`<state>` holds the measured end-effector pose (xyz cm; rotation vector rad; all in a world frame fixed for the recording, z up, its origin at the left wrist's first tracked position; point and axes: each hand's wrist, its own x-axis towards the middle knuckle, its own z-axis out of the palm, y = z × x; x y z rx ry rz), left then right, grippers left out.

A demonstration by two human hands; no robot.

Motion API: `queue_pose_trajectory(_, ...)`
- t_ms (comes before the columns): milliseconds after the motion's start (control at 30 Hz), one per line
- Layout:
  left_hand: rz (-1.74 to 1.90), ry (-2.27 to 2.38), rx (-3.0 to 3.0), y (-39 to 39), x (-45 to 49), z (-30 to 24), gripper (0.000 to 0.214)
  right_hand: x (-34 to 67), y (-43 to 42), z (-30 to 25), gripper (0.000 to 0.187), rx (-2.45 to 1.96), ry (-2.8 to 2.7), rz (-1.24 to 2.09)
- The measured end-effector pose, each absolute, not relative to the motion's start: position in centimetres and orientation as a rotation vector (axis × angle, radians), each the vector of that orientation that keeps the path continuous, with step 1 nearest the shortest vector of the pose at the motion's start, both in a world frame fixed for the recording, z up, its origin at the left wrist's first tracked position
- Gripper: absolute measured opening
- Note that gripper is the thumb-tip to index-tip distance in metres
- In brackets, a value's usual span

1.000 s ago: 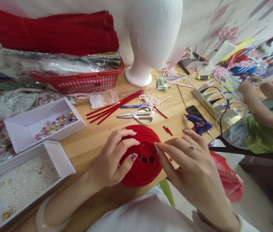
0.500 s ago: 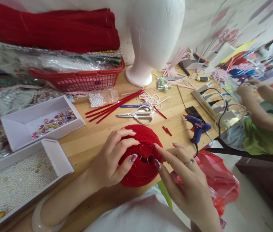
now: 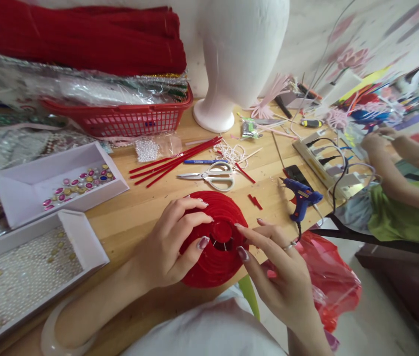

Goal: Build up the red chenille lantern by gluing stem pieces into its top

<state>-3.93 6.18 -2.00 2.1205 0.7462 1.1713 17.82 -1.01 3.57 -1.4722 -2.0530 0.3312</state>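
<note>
A round red piece of coiled fuzzy stems (image 3: 212,271) sits at the table's front edge, close to my body. At its middle is a small raised red disc (image 3: 222,230), with a dark gap and thin pale struts below it. My left hand (image 3: 179,237) grips the piece from the left, fingers curved over its top and thumb near the gap. On the right side, my right hand (image 3: 274,262) has its index finger and thumb at the piece, by the central opening. White-handled scissors (image 3: 209,175) lie just beyond, beside red fuzzy stems (image 3: 175,162).
White boxes of gems (image 3: 12,198) and pearls (image 3: 94,247) stand at left. Behind are a red basket (image 3: 131,118) and a white foam head (image 3: 242,44). A blue glue gun (image 3: 302,195) and power strip (image 3: 316,163) lie at right, near another person's arms (image 3: 398,163).
The view has shifted slightly, so the boxes appear a little further left. Both hands keep nearly the same hold on the red coiled piece.
</note>
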Motion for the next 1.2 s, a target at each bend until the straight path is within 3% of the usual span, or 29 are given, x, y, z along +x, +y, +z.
queue_pose_trajectory(433,1.171,0.727,2.098,6.1,-3.8,-2.0,0.028,17.1,-1.7,3.2,0.056,-1.466,-2.164,0.084)
queue_pose_trajectory(667,1.152,0.748,2.087,6.0,-4.0,-2.0,0.028,17.0,-1.5,3.0,0.042,-1.455,-2.196,0.026)
queue_pose_trajectory(833,1.226,0.751,1.913,5.9,-3.8,-1.8,0.045,17.0,-1.4,2.5,0.037,-1.399,-2.164,-0.009)
queue_pose_trajectory(1033,1.159,0.969,1.767,6.8,-3.0,0.8,0.017,17.4,-1.3,1.8,0.039,-1.387,-2.134,0.044)
queue_pose_trajectory(1200,1.109,1.035,1.984,7.0,-3.3,1.6,0.017,17.9,-1.3,1.3,0.041,-1.373,-2.12,0.099)
